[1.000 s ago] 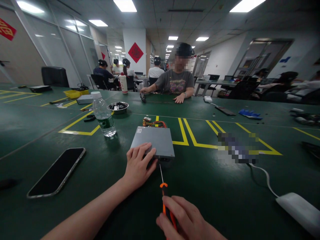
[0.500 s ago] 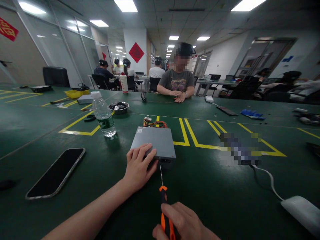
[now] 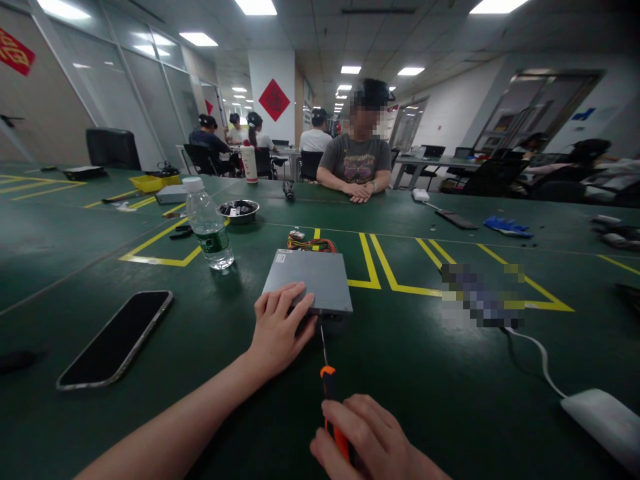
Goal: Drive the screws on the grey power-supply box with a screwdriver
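A grey metal computer power supply (image 3: 315,277) lies flat on the green table, a bundle of coloured cables (image 3: 313,244) coming out at its far side. My left hand (image 3: 283,323) holds it at the near left corner, fingers across the top and thumb down by the front face. In my right hand (image 3: 367,433) is a screwdriver (image 3: 328,383) with an orange and black handle, gripped between thumb and fingers. Its thin shaft points away from me, and the tip meets the front face of the power supply near my left thumb. The exact contact spot is too small to make out.
Left of the power supply stand a water bottle (image 3: 209,230) and a metal bowl (image 3: 239,212) with small dark parts. A phone (image 3: 117,340) lies nearer on the left. On the right are a white device with a cable (image 3: 600,423) and a blue glove (image 3: 507,227). A person (image 3: 355,160) sits opposite.
My right hand's fingers have shifted around the screwdriver handle, with the hand a little further right. The tip stays at the front face, and my left hand keeps its place on the power supply.
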Available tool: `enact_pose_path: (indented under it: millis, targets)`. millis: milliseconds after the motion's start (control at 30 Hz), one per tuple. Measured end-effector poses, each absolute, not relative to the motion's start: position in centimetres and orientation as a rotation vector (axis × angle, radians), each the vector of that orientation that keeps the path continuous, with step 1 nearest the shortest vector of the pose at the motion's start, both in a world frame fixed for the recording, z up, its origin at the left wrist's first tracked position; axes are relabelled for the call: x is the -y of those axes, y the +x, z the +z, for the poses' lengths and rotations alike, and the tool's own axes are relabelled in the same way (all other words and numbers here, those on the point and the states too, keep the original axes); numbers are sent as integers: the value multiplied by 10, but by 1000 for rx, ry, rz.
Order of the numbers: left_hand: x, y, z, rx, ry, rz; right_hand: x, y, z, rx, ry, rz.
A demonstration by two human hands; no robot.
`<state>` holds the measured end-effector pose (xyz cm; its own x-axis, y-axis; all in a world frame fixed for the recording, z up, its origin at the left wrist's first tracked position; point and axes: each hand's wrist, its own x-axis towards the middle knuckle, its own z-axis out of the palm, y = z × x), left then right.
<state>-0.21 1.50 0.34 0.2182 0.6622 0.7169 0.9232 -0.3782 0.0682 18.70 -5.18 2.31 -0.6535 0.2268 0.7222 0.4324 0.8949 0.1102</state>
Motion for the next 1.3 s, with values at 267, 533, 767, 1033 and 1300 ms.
enact_pose_path:
  millis: [267,533,767,1033,1300]
  targets:
    - [-14,-1,3,1511,-2138,-954,51,181,21,2176,-487,-452]
    - [-14,-2,3,1507,-2144,-944,51,185,26,2196,-441,-276]
    - [-14,-3,2,1512,-2147,-938,52,189,21,2288,-399,-348]
    - [-14,-2,2,1518,-2137,-943,51,182,16,2112,-483,-404]
    - [-15,0,4,1482,-2117,-949,50,184,16,2136,-514,-482]
